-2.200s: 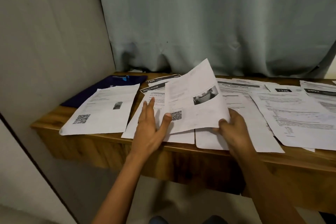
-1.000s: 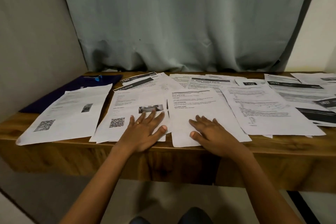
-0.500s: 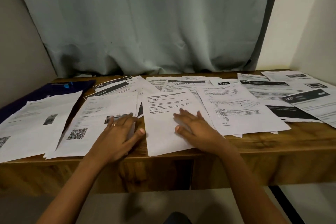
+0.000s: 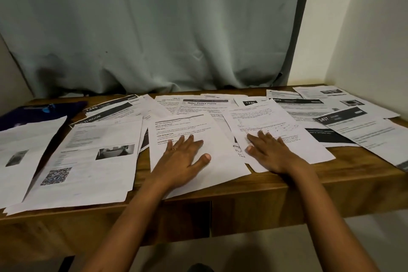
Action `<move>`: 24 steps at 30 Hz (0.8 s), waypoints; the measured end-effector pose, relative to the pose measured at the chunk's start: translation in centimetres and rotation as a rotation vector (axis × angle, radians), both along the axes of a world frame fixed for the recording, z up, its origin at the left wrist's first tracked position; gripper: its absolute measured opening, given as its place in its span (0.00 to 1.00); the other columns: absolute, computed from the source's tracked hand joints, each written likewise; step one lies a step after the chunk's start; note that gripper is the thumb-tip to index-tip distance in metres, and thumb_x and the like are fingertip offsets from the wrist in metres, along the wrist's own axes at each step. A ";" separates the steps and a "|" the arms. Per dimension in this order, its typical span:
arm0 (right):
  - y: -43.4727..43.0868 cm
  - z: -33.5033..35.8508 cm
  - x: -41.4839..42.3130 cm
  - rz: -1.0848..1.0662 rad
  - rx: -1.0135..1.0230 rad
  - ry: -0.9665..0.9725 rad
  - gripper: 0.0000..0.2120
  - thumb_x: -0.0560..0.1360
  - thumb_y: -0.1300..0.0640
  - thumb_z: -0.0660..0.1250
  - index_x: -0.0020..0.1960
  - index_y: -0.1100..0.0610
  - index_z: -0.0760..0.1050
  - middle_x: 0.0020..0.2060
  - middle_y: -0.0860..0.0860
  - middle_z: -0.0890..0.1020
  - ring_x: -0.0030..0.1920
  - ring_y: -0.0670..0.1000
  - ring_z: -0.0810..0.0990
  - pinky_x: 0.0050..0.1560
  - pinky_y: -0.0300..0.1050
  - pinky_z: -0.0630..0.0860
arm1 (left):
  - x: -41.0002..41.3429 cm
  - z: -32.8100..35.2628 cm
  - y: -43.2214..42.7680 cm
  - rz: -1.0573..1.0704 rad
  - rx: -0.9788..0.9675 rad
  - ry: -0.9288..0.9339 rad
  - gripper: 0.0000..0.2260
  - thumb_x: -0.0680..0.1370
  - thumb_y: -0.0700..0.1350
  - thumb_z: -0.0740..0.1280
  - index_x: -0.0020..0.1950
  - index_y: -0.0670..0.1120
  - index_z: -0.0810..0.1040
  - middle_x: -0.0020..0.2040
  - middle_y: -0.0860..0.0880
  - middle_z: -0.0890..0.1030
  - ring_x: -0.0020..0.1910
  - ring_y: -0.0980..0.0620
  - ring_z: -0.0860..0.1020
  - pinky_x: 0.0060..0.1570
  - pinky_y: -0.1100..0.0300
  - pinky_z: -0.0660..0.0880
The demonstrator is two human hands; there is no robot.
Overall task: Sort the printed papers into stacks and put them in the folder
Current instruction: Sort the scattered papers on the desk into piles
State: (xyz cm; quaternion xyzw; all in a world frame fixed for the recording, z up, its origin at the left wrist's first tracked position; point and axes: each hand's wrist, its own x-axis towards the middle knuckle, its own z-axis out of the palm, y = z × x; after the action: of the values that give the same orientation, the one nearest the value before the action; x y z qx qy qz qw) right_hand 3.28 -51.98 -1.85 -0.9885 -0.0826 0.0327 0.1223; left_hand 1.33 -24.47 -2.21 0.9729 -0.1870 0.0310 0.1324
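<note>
Both hands have shifted one sheet rightward: the left hand [image 4: 183, 158] now lies flat, fingers spread, on the middle white printed sheet [image 4: 220, 172], and the right hand [image 4: 272, 152] lies flat on the pen-marked white sheet [image 4: 265, 117] at its three o'clock; neither grips anything. Both sheets run lengthwise six to twelve on the brown wooden tabletop [image 4: 331, 174]. The dark blue folder [image 4: 26, 115] lies well apart at ten o'clock, nearer the left hand.

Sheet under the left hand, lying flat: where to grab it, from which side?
Near edge, from the front. The sheet lies flat under the left hand, offering no lip; its near corner reaches the front edge of the table, where fingers could likely pinch it above and below.
</note>
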 end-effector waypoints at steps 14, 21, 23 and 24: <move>9.0 4.7 5.8 -0.206 0.195 -0.063 0.14 0.75 0.52 0.68 0.54 0.61 0.74 0.52 0.56 0.80 0.47 0.53 0.77 0.44 0.42 0.71 | 0.1 -1.0 0.1 0.027 -0.062 0.001 0.30 0.78 0.67 0.46 0.77 0.56 0.56 0.79 0.52 0.53 0.78 0.53 0.48 0.76 0.51 0.43; 11.2 5.1 7.8 -0.302 0.025 -0.045 0.18 0.73 0.56 0.70 0.60 0.61 0.72 0.59 0.57 0.77 0.61 0.56 0.75 0.58 0.45 0.73 | 0.3 -1.2 0.2 0.036 -0.123 -0.019 0.26 0.80 0.64 0.51 0.76 0.55 0.60 0.78 0.51 0.56 0.77 0.52 0.52 0.76 0.53 0.46; 11.5 5.3 7.6 -0.316 0.018 -0.034 0.12 0.74 0.57 0.69 0.54 0.60 0.71 0.58 0.57 0.78 0.59 0.56 0.77 0.56 0.44 0.74 | 0.3 -1.3 0.2 0.035 -0.121 -0.024 0.27 0.80 0.64 0.51 0.76 0.55 0.60 0.78 0.51 0.57 0.77 0.52 0.52 0.76 0.53 0.46; 11.5 5.3 7.6 -0.334 0.034 -0.023 0.11 0.74 0.58 0.69 0.53 0.60 0.72 0.57 0.58 0.78 0.58 0.56 0.77 0.54 0.44 0.74 | 0.3 -1.3 0.1 0.031 -0.119 -0.028 0.27 0.80 0.64 0.51 0.76 0.55 0.60 0.78 0.51 0.57 0.77 0.52 0.52 0.76 0.53 0.46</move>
State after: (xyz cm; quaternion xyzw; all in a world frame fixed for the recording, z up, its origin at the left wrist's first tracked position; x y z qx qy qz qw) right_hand 10.91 -40.46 3.47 -0.9865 0.0811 -0.0008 0.1420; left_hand 1.67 -24.33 -3.51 0.9656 -0.1715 0.0575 0.1867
